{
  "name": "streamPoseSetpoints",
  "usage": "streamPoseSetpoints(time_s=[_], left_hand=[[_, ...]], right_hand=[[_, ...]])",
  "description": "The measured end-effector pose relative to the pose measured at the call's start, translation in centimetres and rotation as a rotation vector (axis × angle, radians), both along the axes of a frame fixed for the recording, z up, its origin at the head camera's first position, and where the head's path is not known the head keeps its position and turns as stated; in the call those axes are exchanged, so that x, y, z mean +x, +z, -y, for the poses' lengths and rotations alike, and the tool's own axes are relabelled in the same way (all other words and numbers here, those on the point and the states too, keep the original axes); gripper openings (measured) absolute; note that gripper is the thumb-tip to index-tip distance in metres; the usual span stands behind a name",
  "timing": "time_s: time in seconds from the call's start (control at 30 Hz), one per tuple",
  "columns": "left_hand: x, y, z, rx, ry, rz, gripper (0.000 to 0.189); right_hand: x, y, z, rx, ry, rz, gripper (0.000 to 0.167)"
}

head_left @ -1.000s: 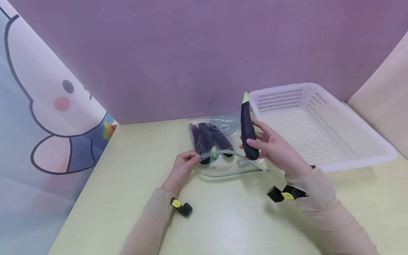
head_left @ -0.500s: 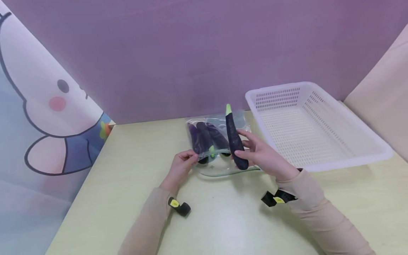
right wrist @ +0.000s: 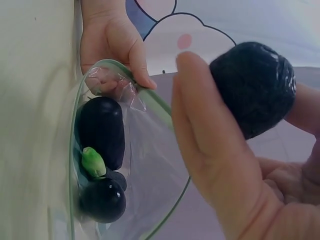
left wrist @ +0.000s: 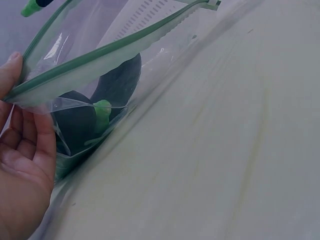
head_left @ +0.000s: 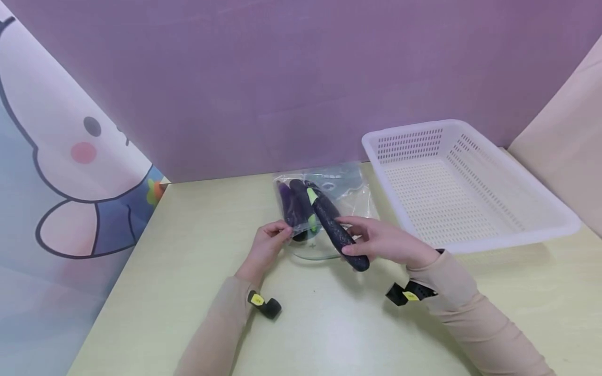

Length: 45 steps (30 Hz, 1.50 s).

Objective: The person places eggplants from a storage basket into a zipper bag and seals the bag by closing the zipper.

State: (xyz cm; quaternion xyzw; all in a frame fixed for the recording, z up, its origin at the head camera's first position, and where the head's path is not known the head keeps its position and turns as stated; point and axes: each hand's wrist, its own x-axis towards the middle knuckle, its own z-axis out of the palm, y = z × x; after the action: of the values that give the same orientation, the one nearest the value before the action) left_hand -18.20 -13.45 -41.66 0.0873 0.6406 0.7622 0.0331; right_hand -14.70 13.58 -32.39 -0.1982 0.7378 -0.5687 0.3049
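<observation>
My right hand (head_left: 381,241) grips a dark eggplant (head_left: 336,230) near its thick end, its green stem tipped toward the far left above the bag. The clear zip bag (head_left: 348,193) lies on the table with its green-edged mouth parted toward me. Inside are three eggplants (right wrist: 102,130), side by side, one with its green stem (right wrist: 93,161) at the mouth. At the left corner of that mouth, my left hand (head_left: 269,243) pinches the bag's edge between thumb and fingers. In the right wrist view the held eggplant (right wrist: 255,90) shows its rounded end.
A white perforated plastic basket (head_left: 517,237) stands at the right, close to the bag. Behind the table (head_left: 188,292) rises a purple wall panel (head_left: 263,94). A cartoon-printed cloth (head_left: 61,172) hangs at the left.
My right hand has brought the eggplant leftward and down, away from the basket, and tilted its stem end over the bag. My left hand keeps its pinch on the bag's edge.
</observation>
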Motion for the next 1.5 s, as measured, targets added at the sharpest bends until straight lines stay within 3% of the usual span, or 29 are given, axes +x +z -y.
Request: streamPoseSetpoints(time_s=[0.1,0.27,0.67,0.93,1.27,1.5], left_hand=[[0.0,0.0,0.0,0.003,-0.004,-0.002,0.048],[0.0,0.1,-0.1,0.007,-0.009,0.011,0.048],[-0.1,0.2,0.0,0.052,0.003,0.014,0.049],[-0.1,0.2,-0.1,0.077,0.020,0.023,0.049],[-0.3,0.0,0.0,0.116,-0.020,-0.008,0.047],[-0.1,0.0,0.0,0.125,-0.007,-0.010,0.044]], right_hand=[[0.0,-0.1,0.0,0.076,0.069,-0.055,0.070],[0.1,-0.3,-0.1,0.113,0.165,-0.099,0.068],[0.2,-0.9,0.3,0.208,0.235,-0.122,0.065],[0.1,-1.3,0.5,0.265,0.238,-0.132,0.063],[0.0,-2.0,0.8,0.243,0.163,-0.032,0.059],[-0.1,-2.2,0.9,0.254,0.157,-0.035,0.054]])
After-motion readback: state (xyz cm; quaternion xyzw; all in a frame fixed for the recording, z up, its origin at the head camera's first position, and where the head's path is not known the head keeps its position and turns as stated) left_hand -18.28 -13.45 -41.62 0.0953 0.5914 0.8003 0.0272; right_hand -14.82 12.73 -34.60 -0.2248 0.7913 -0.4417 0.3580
